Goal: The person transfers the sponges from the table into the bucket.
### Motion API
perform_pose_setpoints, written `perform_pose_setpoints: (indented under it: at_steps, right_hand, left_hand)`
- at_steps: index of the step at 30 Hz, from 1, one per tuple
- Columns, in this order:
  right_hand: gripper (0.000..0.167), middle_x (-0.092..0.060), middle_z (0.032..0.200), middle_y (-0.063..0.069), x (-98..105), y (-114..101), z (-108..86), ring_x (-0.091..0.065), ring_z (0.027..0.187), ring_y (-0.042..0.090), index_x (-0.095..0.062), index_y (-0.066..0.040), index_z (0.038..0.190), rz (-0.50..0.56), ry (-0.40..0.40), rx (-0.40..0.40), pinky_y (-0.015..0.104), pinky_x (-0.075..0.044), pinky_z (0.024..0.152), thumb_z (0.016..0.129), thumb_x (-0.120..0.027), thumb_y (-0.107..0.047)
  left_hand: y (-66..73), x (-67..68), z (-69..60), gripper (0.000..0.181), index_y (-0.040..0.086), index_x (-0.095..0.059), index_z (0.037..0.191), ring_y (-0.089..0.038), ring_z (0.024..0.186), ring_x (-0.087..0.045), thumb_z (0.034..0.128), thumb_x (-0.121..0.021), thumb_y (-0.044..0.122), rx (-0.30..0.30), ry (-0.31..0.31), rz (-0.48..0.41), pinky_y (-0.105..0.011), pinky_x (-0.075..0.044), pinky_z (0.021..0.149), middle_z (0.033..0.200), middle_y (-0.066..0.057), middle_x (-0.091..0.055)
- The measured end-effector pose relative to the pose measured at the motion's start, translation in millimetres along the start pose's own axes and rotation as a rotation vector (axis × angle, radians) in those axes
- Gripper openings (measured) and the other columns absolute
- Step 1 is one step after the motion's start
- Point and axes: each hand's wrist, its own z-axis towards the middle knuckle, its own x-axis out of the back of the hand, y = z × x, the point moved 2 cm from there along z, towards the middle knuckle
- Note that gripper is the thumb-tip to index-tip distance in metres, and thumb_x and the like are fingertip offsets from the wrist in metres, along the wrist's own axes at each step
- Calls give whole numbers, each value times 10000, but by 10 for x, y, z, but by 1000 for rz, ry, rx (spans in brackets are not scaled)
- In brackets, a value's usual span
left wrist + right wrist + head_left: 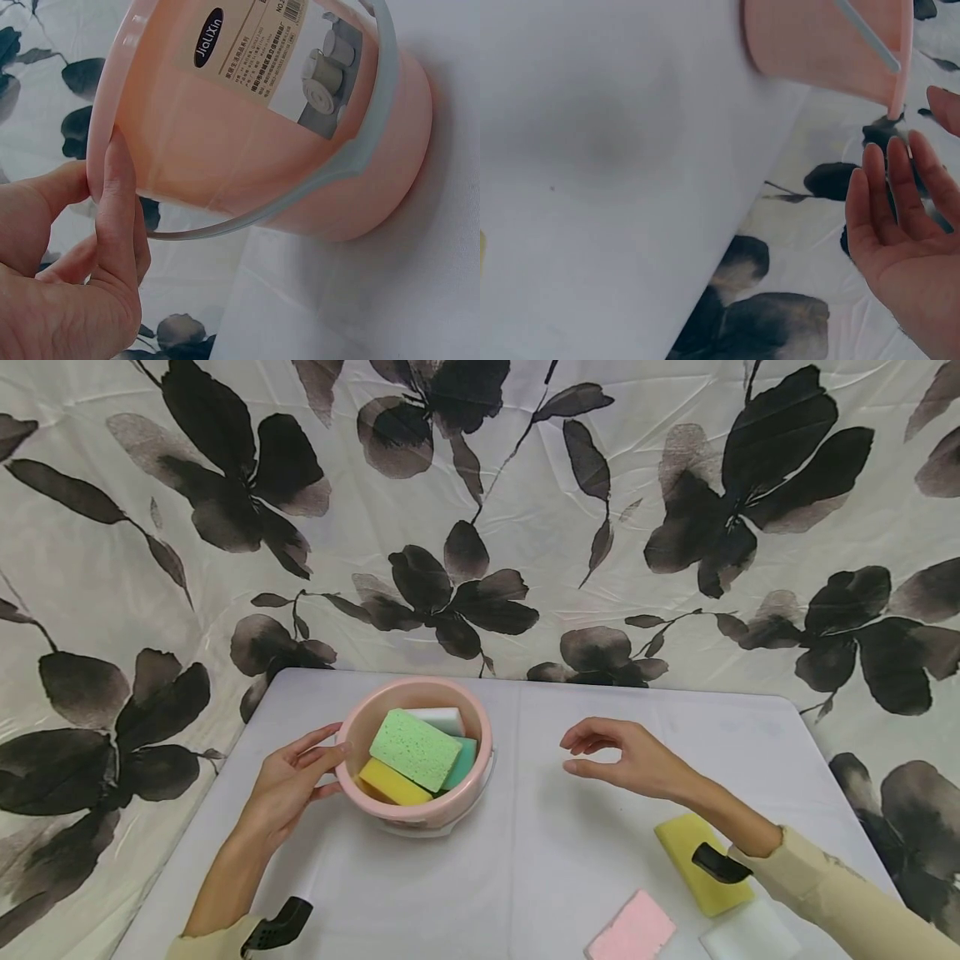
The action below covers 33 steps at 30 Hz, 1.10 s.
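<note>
A pink bucket (480,777) stands on the table, holding a green sponge (416,750) on top, a yellow sponge (395,782), a teal sponge (463,762) and a white sponge (438,719). My left hand (283,789) pinches the bucket's rim at its left side, thumb and fingers on either side of the edge in the left wrist view. The bucket's grey handle (352,154) hangs down against its wall. To the right of the bucket, my right hand (630,758) hovers over the table, fingers loosely bent, holding nothing.
Below the right forearm lie a yellow sponge (693,852), partly covered by the wrist camera, and a white sponge (753,933). A pink sponge (632,928) is near the front edge. Behind the white table (517,877) hangs a flowered cloth (525,635).
</note>
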Motion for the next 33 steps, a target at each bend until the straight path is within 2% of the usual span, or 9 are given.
perform_pose_setpoints:
  at_steps: [6,11,20,28,33]
  right_hand:
    - [241,-698,1092,-100,-39,64,-156,-668,1046,223,-705,-235,1127,12,-10,-12,305,-555,967,912,-808,-271]
    - [237,-697,1085,-121,-83,128,-302,-660,1047,153,-698,-266,1122,8,-22,-20,290,-545,975,913,-807,-292]
    - [230,-695,1098,-122,-171,213,-535,-654,1054,145,-693,-271,1135,19,-50,4,284,-538,981,928,-792,-286]
    - [281,-693,1130,-105,-280,299,-712,-651,1052,115,-682,-247,1186,37,-94,77,276,-548,953,928,-794,-264]
    - [295,-706,1130,-50,-370,370,-818,-655,1050,150,-679,-221,1201,66,-138,122,264,-542,945,929,-792,-235]
  left_hand:
    - [-10,-1,1,710,112,-418,1573,-29,945,-680,979,-716,362,11,7,9,-281,-618,818,1233,-56,-676]
    - [-18,-6,3,705,112,-416,1574,-32,939,-677,983,-713,353,13,4,10,-273,-620,809,1239,-66,-679]
    - [-18,0,-8,705,110,-417,1574,-29,939,-677,982,-714,353,16,7,4,-274,-620,810,1210,-38,-686]
    - [9,7,-28,718,111,-424,1570,-28,955,-685,974,-719,384,14,17,12,-291,-618,827,1258,-91,-664]
    - [21,-9,-23,727,115,-429,1568,-30,951,-695,965,-733,382,21,19,6,-292,-619,821,1261,-92,-662]
